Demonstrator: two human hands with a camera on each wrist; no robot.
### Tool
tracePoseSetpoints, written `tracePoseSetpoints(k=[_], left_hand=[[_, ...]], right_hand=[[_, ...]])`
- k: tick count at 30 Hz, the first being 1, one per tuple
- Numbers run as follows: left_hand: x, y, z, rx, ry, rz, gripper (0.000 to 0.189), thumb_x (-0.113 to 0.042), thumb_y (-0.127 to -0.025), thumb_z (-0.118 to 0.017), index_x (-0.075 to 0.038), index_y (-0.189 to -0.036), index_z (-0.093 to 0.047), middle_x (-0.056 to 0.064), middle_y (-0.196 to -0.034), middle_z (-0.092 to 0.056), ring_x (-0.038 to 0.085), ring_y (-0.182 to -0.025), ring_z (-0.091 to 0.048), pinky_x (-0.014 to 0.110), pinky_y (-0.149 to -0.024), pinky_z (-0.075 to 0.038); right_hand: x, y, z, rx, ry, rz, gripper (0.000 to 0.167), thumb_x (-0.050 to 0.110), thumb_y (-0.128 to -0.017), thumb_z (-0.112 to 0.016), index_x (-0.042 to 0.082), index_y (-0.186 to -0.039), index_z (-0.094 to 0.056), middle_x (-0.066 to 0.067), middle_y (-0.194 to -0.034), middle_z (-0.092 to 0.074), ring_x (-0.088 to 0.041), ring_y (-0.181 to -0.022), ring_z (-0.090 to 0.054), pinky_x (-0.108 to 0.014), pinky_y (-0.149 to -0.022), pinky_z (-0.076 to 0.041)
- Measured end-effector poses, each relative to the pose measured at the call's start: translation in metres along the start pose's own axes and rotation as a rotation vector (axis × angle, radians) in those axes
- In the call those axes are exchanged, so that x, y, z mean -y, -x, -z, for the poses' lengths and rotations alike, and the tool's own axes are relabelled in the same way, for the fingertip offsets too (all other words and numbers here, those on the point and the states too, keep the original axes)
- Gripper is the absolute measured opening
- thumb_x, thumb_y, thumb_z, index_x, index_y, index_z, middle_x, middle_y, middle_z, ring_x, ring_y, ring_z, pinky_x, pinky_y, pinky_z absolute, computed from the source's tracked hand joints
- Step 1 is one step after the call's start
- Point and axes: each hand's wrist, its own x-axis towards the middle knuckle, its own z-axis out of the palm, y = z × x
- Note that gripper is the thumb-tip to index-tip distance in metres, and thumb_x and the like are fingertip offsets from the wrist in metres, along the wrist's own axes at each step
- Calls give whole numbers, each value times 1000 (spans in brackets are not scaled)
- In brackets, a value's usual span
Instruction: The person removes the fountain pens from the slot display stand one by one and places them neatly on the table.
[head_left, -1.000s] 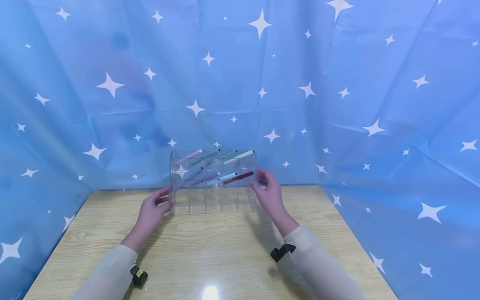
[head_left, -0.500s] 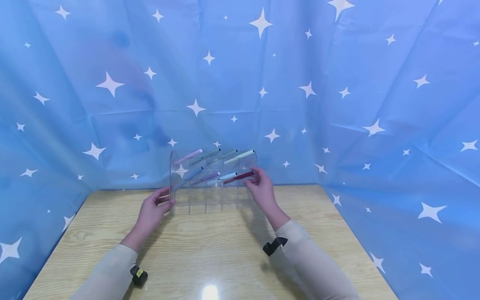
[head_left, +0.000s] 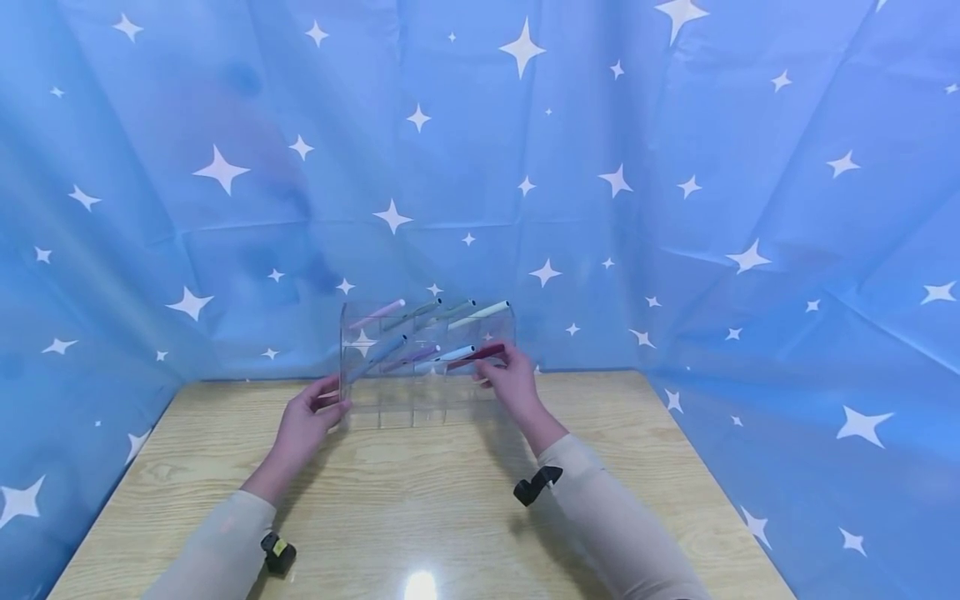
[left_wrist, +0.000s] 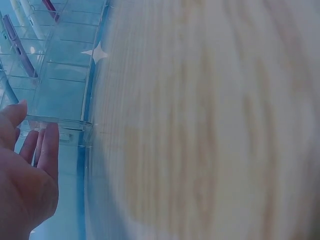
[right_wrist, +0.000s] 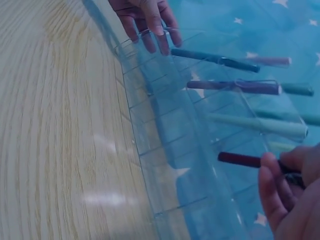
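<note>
A clear plastic pen rack point(head_left: 397, 408) stands at the back of the table with pens slanting in its upper and middle rows. My left hand point(head_left: 303, 421) holds its left side panel, thumb in front and fingers behind, as the left wrist view also shows. On the rack's right, my right hand point(head_left: 517, 389) pinches a dark red pen point(right_wrist: 239, 159) between thumb and fingers; its far end still overlaps the rack. Beside it lie a light blue pen point(head_left: 456, 353), a purple pen point(right_wrist: 260, 87) and a blue pen point(head_left: 384, 348). The fingers cover part of the red pen.
Above, the top row holds a pink pen point(head_left: 378, 312), a pale mint pen point(head_left: 480, 313) and darker green ones. The wooden table point(head_left: 397, 508) extends in front of the rack. A blue star-patterned curtain point(head_left: 480, 167) hangs close behind and at both sides.
My right hand has moved left from the rack's right side to the dark red pen and now pinches it. The left hand and the rack have stayed put.
</note>
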Motion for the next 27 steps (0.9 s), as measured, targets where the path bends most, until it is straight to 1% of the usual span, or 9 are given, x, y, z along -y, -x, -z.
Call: tracePoseSetpoints(k=[4, 9, 11, 16, 18, 20, 22, 24, 27], left_hand=[[-2, 2, -1, 9, 11, 3, 60, -1, -106, -73, 1, -162, -50, 26, -162, -51, 47, -143, -55, 20, -97, -63], [-1, 2, 0, 16, 8, 14, 61, -3, -107, -72, 0, -163, -48, 26, -164, -50, 47, -144, -55, 22, -97, -64], [-1, 1, 0, 13, 7, 15, 61, -3, -107, -73, -1, -163, -49, 25, -164, -50, 47, -143, -55, 21, -96, -64], [1, 1, 0, 4, 12, 8, 60, -3, -106, -73, 0, -162, -50, 25, -163, -51, 47, -143, -56, 22, -96, -64], [3, 2, -1, 6, 13, 10, 61, -3, -106, -74, 0, -162, -50, 25, -163, -51, 47, -143, -56, 22, -96, -64], [4, 3, -1, 9, 14, 16, 62, -5, -106, -74, 0, -162, -50, 25, -163, -51, 47, -143, -55, 23, -96, -65], [4, 3, -1, 9, 14, 19, 62, -6, -106, -75, -1, -163, -49, 24, -163, -51, 46, -143, -55, 23, -97, -65], [4, 2, -1, 8, 12, 18, 62, -7, -107, -75, -1, -163, -49, 24, -164, -51, 46, -143, -55, 25, -97, -65], [3, 1, 0, 6, 13, 7, 62, -7, -107, -75, -1, -163, -50, 25, -163, -51, 45, -143, -56, 26, -97, -65]], right_hand=[[-2, -1, -3, 4, 4, -4, 21, 1, -103, -75, -1, -124, -73, -21, -124, -77, -27, -82, -78, -38, -75, -72], [-1, -3, -7, 7, 14, -11, 22, 3, -105, -75, -1, -126, -73, -22, -126, -77, -41, -84, -79, -33, -71, -71], [-1, -4, -8, 6, 15, -15, 22, 4, -106, -75, -1, -126, -72, -22, -123, -78, -39, -81, -79, -30, -69, -70], [-2, -4, -8, -9, 14, -24, 20, 5, -106, -75, -2, -125, -73, -21, -116, -79, -19, -71, -76, -29, -67, -69], [-3, -3, -8, -17, 3, -22, 20, 4, -106, -75, -3, -124, -72, -21, -113, -79, -17, -70, -75, -29, -67, -69], [-4, -2, -7, -27, -17, -17, 20, 4, -106, -75, -3, -125, -73, -21, -113, -79, -19, -72, -76, -30, -67, -69], [-4, -2, -6, -33, -32, -3, 21, 5, -106, -75, -2, -125, -73, -22, -115, -79, -23, -75, -77, -31, -69, -70], [-4, -1, -4, -36, -42, 20, 21, 6, -106, -76, -1, -126, -75, -23, -127, -76, -29, -79, -78, -37, -72, -71], [-2, -1, -1, -43, -53, 42, 22, 8, -106, -76, 1, -126, -76, -23, -139, -72, -32, -83, -78, -38, -74, -71]])
